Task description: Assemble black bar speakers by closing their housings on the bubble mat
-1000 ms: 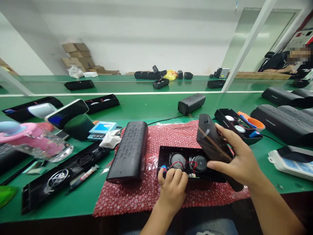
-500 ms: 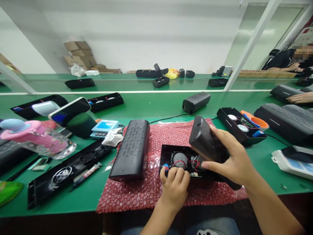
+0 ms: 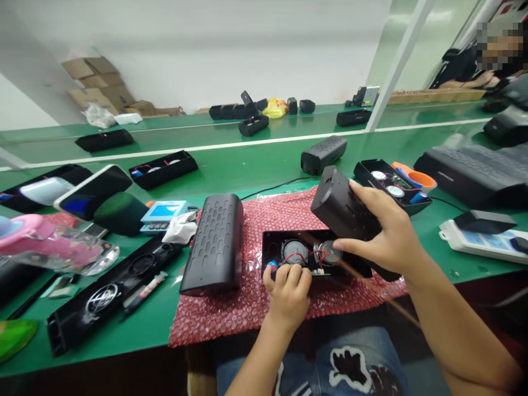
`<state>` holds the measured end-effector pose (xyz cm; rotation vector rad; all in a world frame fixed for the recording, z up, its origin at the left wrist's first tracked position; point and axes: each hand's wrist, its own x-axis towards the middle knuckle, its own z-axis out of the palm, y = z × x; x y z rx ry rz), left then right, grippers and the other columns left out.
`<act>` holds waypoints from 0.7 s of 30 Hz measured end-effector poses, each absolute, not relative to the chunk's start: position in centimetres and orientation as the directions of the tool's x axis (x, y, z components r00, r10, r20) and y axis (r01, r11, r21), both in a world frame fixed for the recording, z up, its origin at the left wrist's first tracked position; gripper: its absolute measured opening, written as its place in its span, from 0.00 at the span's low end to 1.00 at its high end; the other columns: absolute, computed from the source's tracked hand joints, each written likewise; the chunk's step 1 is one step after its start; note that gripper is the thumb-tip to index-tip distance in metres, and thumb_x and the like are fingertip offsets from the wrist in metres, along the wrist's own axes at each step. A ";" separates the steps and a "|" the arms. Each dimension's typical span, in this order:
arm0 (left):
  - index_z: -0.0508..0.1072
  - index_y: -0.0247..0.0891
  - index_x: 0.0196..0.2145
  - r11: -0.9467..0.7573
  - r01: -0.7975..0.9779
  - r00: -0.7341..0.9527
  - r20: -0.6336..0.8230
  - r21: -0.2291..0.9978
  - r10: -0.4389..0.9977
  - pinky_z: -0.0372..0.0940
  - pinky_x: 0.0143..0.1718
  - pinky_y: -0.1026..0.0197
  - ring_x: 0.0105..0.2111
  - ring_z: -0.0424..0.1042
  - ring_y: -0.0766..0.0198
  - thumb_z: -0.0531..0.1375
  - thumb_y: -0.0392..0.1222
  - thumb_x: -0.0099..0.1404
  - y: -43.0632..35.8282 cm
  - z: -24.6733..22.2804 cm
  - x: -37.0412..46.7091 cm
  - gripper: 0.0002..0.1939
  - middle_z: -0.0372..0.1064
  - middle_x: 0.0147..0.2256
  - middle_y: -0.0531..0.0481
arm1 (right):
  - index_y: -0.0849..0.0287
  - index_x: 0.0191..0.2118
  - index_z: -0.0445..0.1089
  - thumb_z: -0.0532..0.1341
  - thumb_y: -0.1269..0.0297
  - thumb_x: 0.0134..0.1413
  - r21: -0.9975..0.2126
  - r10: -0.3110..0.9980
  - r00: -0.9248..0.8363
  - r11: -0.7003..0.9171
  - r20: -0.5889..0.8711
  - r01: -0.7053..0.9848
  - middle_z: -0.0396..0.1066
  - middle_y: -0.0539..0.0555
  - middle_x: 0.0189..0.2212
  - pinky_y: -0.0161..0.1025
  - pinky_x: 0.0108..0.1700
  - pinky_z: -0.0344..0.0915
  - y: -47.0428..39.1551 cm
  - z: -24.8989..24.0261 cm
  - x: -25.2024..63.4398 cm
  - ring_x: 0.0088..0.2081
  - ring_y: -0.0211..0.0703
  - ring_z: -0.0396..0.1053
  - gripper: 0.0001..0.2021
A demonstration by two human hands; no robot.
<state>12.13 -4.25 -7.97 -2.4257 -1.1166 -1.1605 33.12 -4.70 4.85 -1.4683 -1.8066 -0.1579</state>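
Observation:
An open black speaker housing [image 3: 272, 242] lies on red bubble wrap [image 3: 214, 324], with two round drivers, red wires and a blue part showing inside. My left hand [image 3: 290, 291] has its fingers curled over the front edge of that housing, at the left driver. Above the housing's right part, my right hand [image 3: 383, 234] grips a black speaker shell [image 3: 344, 203], tilted, thumb in front and fingers behind. To the left on the wrap rests a closed black speaker [image 3: 214, 242] with an oval-patterned top.
Left are a black panel [image 3: 111, 291], a glue syringe [image 3: 146, 294], a blue device [image 3: 165, 214], a phone and a pink bottle [image 3: 53, 242]. Right are another open housing [image 3: 391, 187], an orange ring and a white power strip [image 3: 482, 242]. A person sits at far right.
The view has tilted and shifted, so things on the table appear higher. Both hands keep their places on the housing and the shell. The other person's hand at the right edge is gone from there.

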 end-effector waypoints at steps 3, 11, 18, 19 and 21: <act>0.73 0.41 0.33 -0.683 0.724 0.401 0.745 0.099 0.533 0.44 0.57 0.47 0.38 0.65 0.59 0.56 0.27 0.50 -4.3 -8.0 12.1 0.14 0.74 0.31 0.52 | 0.54 0.67 0.55 0.68 0.41 0.46 -0.372 0.780 -0.026 0.327 0.625 0.869 0.64 0.60 0.56 0.56 0.60 0.60 -4.8 5.1 33.1 0.56 0.60 0.64 0.46; 0.71 0.41 0.31 -0.671 0.739 0.407 0.759 0.052 0.508 0.45 0.56 0.49 0.35 0.64 0.59 0.56 0.29 0.56 -4.2 -8.1 12.3 0.09 0.73 0.29 0.52 | 0.56 0.68 0.53 0.67 0.37 0.45 -0.310 0.763 -0.109 0.382 0.637 0.870 0.64 0.60 0.56 0.57 0.60 0.60 -4.8 5.6 32.8 0.55 0.59 0.64 0.49; 0.71 0.42 0.31 -0.658 0.752 0.405 0.763 0.035 0.504 0.45 0.56 0.49 0.35 0.64 0.59 0.56 0.30 0.57 -4.3 -8.1 12.3 0.08 0.73 0.29 0.52 | 0.52 0.68 0.54 0.66 0.35 0.43 -0.336 0.798 -0.097 0.357 0.595 0.872 0.65 0.58 0.55 0.57 0.60 0.62 -4.9 6.1 31.9 0.56 0.60 0.64 0.49; 0.71 0.42 0.31 -0.657 0.753 0.404 0.762 0.036 0.506 0.45 0.56 0.50 0.35 0.64 0.59 0.56 0.29 0.57 -4.3 -8.1 12.3 0.09 0.73 0.29 0.52 | 0.52 0.68 0.53 0.66 0.36 0.44 -0.338 0.799 -0.103 0.362 0.593 0.869 0.65 0.58 0.55 0.57 0.60 0.62 -5.0 6.1 31.9 0.56 0.60 0.64 0.48; 0.71 0.42 0.30 -0.656 0.754 0.402 0.762 0.039 0.507 0.45 0.56 0.50 0.35 0.64 0.60 0.56 0.29 0.56 -4.2 -8.1 12.3 0.09 0.73 0.28 0.52 | 0.52 0.68 0.53 0.66 0.36 0.44 -0.345 0.806 -0.110 0.366 0.581 0.864 0.65 0.58 0.55 0.57 0.60 0.61 -5.0 6.1 31.9 0.56 0.60 0.64 0.49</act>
